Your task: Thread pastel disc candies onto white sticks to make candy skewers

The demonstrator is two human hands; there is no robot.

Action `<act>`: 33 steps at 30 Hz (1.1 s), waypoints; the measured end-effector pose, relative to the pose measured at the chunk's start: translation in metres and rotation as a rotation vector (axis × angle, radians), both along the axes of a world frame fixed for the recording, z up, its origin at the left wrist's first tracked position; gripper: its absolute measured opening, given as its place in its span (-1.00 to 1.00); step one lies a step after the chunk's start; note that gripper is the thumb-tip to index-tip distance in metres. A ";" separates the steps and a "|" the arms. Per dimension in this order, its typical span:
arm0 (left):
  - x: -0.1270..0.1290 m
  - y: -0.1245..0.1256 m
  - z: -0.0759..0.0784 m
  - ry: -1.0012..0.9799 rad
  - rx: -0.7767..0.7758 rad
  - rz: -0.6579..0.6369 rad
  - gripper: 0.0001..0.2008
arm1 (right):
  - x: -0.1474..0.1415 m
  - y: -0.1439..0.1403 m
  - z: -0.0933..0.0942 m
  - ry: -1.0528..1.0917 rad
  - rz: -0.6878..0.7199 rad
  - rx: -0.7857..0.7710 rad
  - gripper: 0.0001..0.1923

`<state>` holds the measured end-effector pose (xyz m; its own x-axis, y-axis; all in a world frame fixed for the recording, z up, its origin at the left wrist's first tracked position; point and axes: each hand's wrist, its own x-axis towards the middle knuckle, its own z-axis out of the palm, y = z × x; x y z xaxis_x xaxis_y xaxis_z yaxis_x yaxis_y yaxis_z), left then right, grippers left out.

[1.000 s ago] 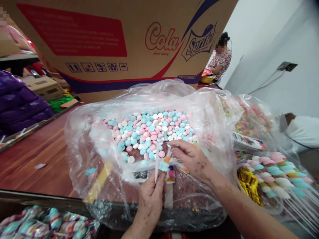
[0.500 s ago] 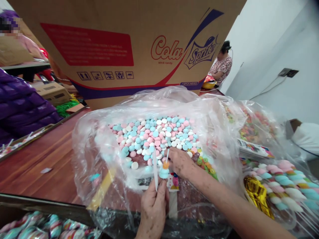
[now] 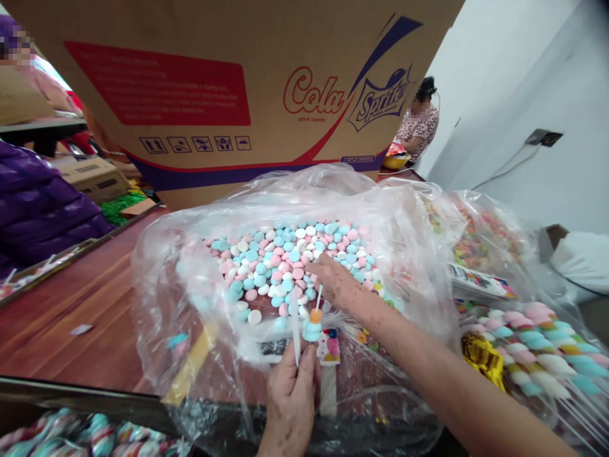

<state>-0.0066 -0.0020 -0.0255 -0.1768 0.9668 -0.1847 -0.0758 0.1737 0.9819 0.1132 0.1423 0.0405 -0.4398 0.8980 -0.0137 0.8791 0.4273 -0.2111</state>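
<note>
Pastel pink, blue and white candy discs [image 3: 290, 260], light, hard and likely brittle, are lying heaped in the clear plastic bag [image 3: 190, 273], where the right hand [image 3: 335, 282] is reaching with fingers curled while the left hand [image 3: 291, 397] is pinching thin white sticks [image 3: 295, 327] low down.

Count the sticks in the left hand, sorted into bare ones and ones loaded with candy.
bare white stick: 1
candy-threaded stick: 1
Total in the left hand: 2
</note>
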 end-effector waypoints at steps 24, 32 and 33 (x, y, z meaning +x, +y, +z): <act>-0.003 0.002 0.001 0.029 0.014 -0.058 -0.63 | 0.065 -0.022 -0.004 0.535 -0.236 -0.016 -0.79; -0.002 0.002 0.004 0.024 0.011 -0.057 -0.67 | 0.069 -0.026 -0.017 0.179 -0.110 -0.068 -0.81; -0.002 0.002 0.005 0.029 0.010 -0.062 -0.67 | 0.068 -0.027 -0.020 0.168 -0.076 -0.064 -0.82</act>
